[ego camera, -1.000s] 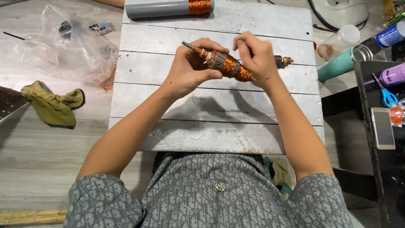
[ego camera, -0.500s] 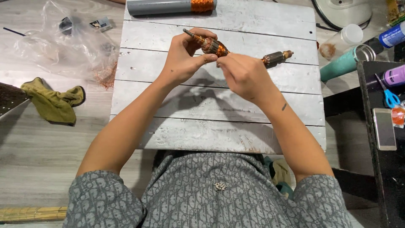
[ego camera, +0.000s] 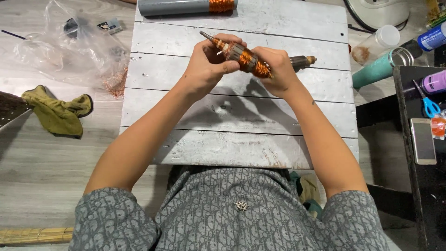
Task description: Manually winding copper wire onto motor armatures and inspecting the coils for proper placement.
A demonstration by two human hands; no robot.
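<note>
I hold a motor armature (ego camera: 245, 58) wound with copper wire over a white plank board (ego camera: 241, 121). Its thin steel shaft sticks out at the upper left and its dark end at the right. My left hand (ego camera: 208, 65) grips the left part of the armature, thumb on the copper winding. Around the right part my right hand (ego camera: 278, 69) is closed, fingers wrapped over the winding. The armature lies tilted, with its left end farther from me.
A grey tube with a copper coil (ego camera: 186, 6) lies at the board's far edge. Left of the board are a clear plastic bag (ego camera: 69, 46), loose copper wire (ego camera: 114, 83) and an olive rag (ego camera: 58, 111). On the right stand a teal bottle (ego camera: 378, 69), scissors (ego camera: 429, 104) and a phone (ego camera: 422, 140).
My right hand had dropped below the armature half a second ago; it has come back up onto the right part. The armature stays in my left hand.
</note>
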